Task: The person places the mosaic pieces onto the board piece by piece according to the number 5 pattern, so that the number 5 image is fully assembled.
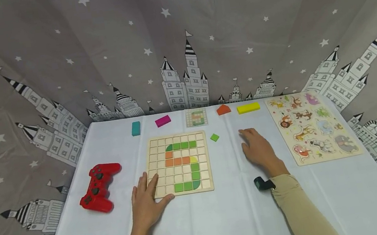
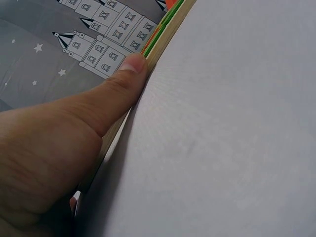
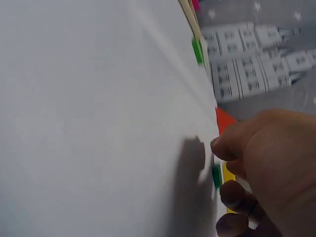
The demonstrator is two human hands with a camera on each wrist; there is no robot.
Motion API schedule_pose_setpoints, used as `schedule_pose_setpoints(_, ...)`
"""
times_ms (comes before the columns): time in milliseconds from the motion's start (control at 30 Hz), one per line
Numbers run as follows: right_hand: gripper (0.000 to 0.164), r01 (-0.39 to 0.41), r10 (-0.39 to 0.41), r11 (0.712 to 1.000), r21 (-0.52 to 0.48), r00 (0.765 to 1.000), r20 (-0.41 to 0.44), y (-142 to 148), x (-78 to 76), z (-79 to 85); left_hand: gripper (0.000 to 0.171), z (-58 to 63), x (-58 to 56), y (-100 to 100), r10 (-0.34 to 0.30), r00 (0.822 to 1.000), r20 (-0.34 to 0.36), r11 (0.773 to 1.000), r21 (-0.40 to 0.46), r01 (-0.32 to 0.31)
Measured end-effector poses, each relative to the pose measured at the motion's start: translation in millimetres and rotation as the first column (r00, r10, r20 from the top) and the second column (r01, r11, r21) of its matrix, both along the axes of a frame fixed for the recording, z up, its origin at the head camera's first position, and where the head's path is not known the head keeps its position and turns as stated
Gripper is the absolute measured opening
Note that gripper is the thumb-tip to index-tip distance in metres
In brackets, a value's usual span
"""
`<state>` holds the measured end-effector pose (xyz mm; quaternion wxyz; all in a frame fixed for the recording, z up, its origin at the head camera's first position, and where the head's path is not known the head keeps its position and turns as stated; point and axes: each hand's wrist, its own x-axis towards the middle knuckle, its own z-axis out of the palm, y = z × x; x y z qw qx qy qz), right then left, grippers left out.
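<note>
A wooden grid board (image 1: 156, 152) lies mid-table with green, orange and yellow tiles forming an S-like figure. My left hand (image 1: 146, 205) rests at its lower left corner, fingers spread along the left edge. The left thumb presses the board's front edge (image 2: 168, 44). To the right of the board, my right hand (image 1: 259, 149) reaches over the cloth, thumb apart from the forefinger. In the right wrist view a small dark green piece (image 3: 216, 176) shows beside the right fingertips. One loose green tile (image 1: 215, 137) lies between board and right hand.
Along the back stand a teal block (image 1: 135, 128), a magenta block (image 1: 163, 121), a pattern card (image 1: 196, 117), an orange block (image 1: 223, 109) and a yellow block (image 1: 248, 108). A red game controller (image 1: 99, 187) is at left, an animal puzzle board (image 1: 307, 132) at right.
</note>
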<state>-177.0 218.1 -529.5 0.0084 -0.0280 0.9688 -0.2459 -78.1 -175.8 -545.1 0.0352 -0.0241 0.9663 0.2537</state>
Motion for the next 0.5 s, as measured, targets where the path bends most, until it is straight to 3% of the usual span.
schedule_pose_setpoints(200, 0.055, 0.045, -0.047, 0.999, 0.021, 0.996, 0.07, 26.5, -18.6, -1.9, 0.098, 0.8, 1.6, 1.4, -0.003, 1.0, 0.014, 1.0, 0.007, 0.003)
schedule_pose_setpoints(500, 0.049, 0.059, -0.059, 0.998, -0.018, 0.997, 0.04, 11.5, -11.7, -4.3, 0.099, 2.4, 1.6, 0.3, 0.007, 1.0, 0.023, 1.0, 0.001, -0.007)
